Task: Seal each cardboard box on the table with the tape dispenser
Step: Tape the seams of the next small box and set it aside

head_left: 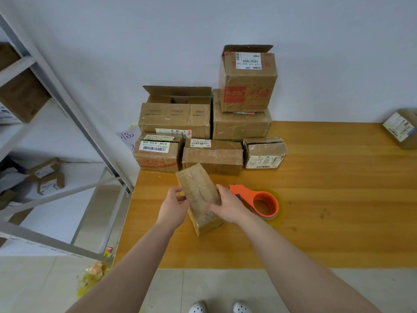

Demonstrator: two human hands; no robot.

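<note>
On the wooden table (327,188) in front of me, here was how it all lay. Off to my left stood the metal shelving (67,114), small parcels on its shelves. At the table's back left, against the wall, sat the stacked boxes: the wide open box (174,118) with its flaps up, the big taped box (241,126) beside it, and the red-printed box (248,86) on top of that one, one flap raised. In front ran a row of three: the barcode box (158,154), the middle box (212,158) and the small labelled box (264,153). Far right, another box (401,128) sat alone at the frame's edge.

And there I was, the narrow box (199,195) tilted up between both hands, its near end down on the table. My left hand (173,207) gripped its left side, fingers curled round; my right hand (230,207) clasped the right side. The orange tape dispenser (265,203) lay on the table just beyond my right hand, nobody holding it.
</note>
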